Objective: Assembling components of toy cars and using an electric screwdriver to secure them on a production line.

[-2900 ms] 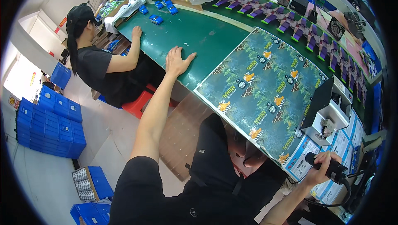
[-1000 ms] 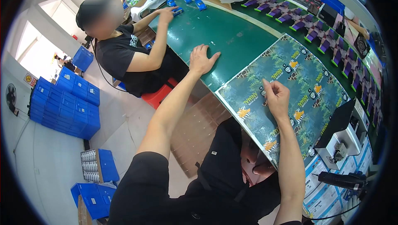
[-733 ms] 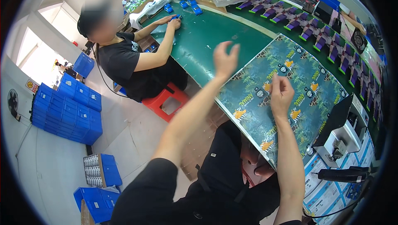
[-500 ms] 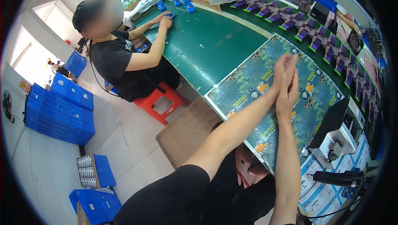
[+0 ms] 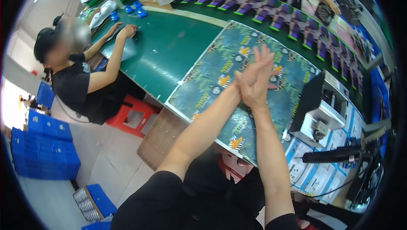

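Both left hand (image 5: pixel 252 72) and right hand (image 5: pixel 255 92) meet above the patterned mat (image 5: pixel 207 71), grips spread, nothing visible held. The black tool (image 5: pixel 328 156) lies aside, presumably for reach.

Over the animal-patterned mat (image 5: pixel 220 60), the left hand (image 5: pixel 252 71) and right hand (image 5: pixel 255 96) press together and overlap, fingers extended toward the mat's far side. To the mat's left stretches a green tabletop (image 5: pixel 165 47), with small blue toy cars (image 5: pixel 137 9) beyond the mat's far left corner and a co-worker in a black T-shirt (image 5: pixel 76 88) well left of it. By the mat's right edge stands a black-and-silver device (image 5: pixel 324 115), a black electric screwdriver (image 5: pixel 328 156) lies off its near right corner, and purple, green-tipped pieces (image 5: pixel 280 20) line up past its far edge.
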The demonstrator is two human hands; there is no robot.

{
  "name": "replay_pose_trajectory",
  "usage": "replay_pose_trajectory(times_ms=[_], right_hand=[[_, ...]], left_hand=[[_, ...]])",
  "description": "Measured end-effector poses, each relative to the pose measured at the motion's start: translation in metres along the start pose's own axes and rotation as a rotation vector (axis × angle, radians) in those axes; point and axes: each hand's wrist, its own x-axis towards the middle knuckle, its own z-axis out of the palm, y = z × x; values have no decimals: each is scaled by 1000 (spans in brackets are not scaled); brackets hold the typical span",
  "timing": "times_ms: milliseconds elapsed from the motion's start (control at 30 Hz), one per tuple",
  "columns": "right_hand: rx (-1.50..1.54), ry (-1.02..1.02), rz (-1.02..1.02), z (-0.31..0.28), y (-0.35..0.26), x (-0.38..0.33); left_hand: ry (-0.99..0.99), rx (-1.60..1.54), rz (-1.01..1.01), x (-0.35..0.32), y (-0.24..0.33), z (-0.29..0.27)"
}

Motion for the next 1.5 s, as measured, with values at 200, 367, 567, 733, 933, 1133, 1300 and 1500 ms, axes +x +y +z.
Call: replay_pose_trajectory(times_ms=[200,367,567,733,933,1133,1300,1500], right_hand=[[-171,-154,3,-35,17,0],[-154,-23,13,-30,8,-1],[-109,-272,348,-38,-19,11],[-21,-127,241,-30,-15,8],[80,19,124,-23,-22,9],[51,16,-4,-21,-7,5],[9,22,32,-18,-3,1],[185,54,124,-24,-5,4]], left_hand=[[-169,-159,-112,-11,3,12],[-263,-257,-196,-18,6,20],[-267,-286,-526,-1,6,14],[-132,-300,-502,-3,3,18],[-244,-208,-424,-11,19,21],[-307,-240,-454,-10,8,5],[-264,-170,-469,-9,-10,-4],[-226,-113,-487,-3,-33,-12]])
